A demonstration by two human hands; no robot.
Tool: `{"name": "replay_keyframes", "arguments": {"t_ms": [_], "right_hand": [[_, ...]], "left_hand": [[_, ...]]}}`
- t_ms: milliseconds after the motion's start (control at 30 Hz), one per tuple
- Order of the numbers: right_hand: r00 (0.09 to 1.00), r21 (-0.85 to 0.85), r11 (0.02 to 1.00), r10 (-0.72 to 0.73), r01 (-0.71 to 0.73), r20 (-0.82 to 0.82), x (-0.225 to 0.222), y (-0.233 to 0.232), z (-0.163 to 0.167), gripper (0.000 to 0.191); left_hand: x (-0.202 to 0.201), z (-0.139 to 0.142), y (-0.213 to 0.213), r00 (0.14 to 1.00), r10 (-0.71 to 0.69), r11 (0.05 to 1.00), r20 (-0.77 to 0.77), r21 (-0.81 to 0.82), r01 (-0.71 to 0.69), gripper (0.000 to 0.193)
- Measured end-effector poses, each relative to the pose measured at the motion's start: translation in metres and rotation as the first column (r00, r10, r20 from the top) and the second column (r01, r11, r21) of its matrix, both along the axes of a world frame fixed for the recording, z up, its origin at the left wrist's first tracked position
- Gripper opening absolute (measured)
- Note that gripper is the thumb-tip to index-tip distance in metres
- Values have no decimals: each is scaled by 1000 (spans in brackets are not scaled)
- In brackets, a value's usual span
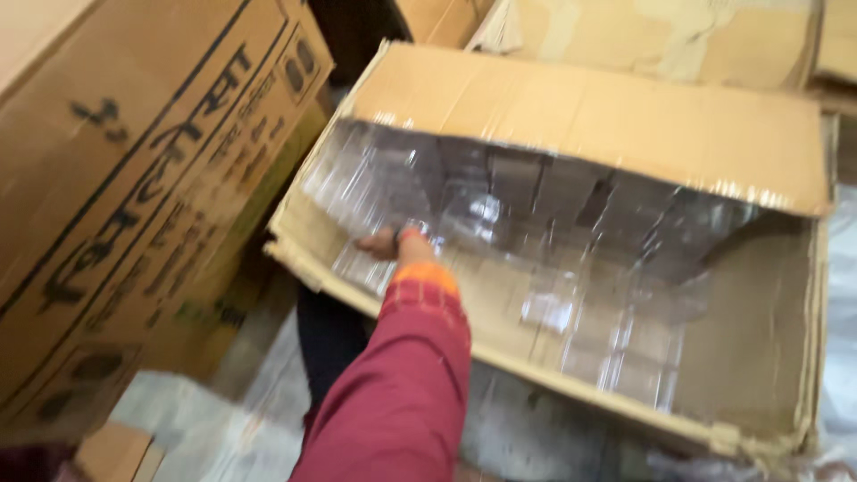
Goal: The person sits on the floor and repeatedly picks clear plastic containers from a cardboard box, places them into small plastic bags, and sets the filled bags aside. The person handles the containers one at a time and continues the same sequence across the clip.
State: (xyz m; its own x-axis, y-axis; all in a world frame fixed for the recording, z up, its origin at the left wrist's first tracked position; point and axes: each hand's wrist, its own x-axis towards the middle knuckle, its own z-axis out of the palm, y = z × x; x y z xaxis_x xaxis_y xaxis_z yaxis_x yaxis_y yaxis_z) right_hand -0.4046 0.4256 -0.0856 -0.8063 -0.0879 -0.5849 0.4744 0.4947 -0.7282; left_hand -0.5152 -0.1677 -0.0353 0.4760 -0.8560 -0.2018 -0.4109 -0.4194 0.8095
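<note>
Inside the open carton (741, 143), left hand (382, 243) touches clear plastic (500, 214).

A: What stands at the left of the frame?
B: I see a large printed carton (116, 178), tilted.
A: Upper edge?
B: Plain brown cartons (661, 36), stacked close together.
A: Lower left?
B: Crumpled plastic sheeting (205, 419) on the floor, with a cardboard scrap (112, 455) just beside it.
</note>
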Motion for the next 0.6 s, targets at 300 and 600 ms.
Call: {"name": "replay_keyframes", "arguments": {"t_ms": [300,600], "right_hand": [[978,81,981,-165,176,-124,-40,25,-26,37],[964,100,973,-188,209,-188,-34,44,-37,35]], "left_hand": [[-11,-38,-72,991,-129,990,-44,-61,127,76],[25,-38,-82,742,-669,742,40,88,665,138]]}}
